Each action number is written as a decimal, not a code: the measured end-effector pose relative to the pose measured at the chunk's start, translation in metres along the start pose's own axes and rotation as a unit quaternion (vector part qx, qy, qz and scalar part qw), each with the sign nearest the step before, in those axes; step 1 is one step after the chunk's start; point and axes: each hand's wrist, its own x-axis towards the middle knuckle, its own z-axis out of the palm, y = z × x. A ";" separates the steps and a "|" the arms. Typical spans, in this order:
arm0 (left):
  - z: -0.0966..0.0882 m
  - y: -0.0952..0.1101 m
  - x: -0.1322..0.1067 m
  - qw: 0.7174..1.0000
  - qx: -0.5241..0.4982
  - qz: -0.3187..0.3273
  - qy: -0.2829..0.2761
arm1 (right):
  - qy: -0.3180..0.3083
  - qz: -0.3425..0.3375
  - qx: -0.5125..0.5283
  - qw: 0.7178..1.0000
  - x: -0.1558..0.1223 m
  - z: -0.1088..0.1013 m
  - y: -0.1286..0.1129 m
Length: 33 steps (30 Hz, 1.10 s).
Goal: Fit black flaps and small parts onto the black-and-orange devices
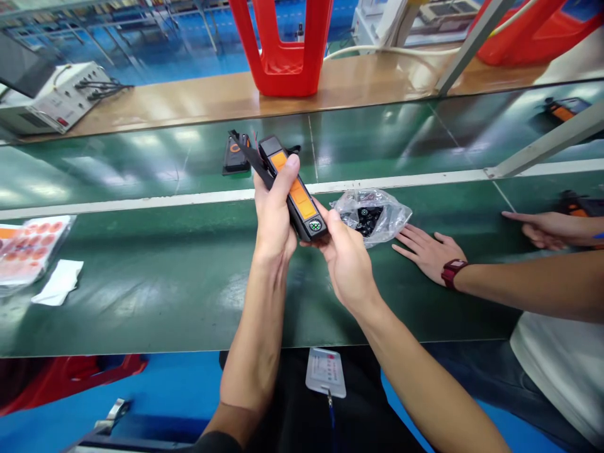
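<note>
Both my hands hold a black-and-orange handheld device (298, 195) tilted above the green bench. Its near end carries a small round compass. My left hand (274, 220) is wrapped round the left side, thumb on the orange panel. A black strap or flap sticks out beside that hand. My right hand (348, 255) grips the near end by the compass, some fingers hidden underneath. Just right of it, a clear plastic bag (389, 217) holds small black parts, with a compass piece visible among them. Another black-and-orange device (236, 154) lies beyond my left hand.
A co-worker's hand (431, 255) rests flat beside the bag; another hand (547, 228) points at the right. A bag of orange-red round pieces (35, 248) and white paper (60, 282) lie left. A red stool (287, 69) stands on the wooden ledge; a metal post (542, 141) crosses at right.
</note>
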 end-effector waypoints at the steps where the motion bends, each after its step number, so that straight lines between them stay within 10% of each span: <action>1: 0.000 0.001 0.000 1.000 -0.004 -0.013 0.000 | -0.001 -0.006 -0.012 1.000 -0.002 0.000 -0.002; 33: 0.010 0.013 -0.013 0.998 -0.046 -0.037 0.001 | -0.014 -0.120 -0.167 0.979 -0.019 -0.002 -0.013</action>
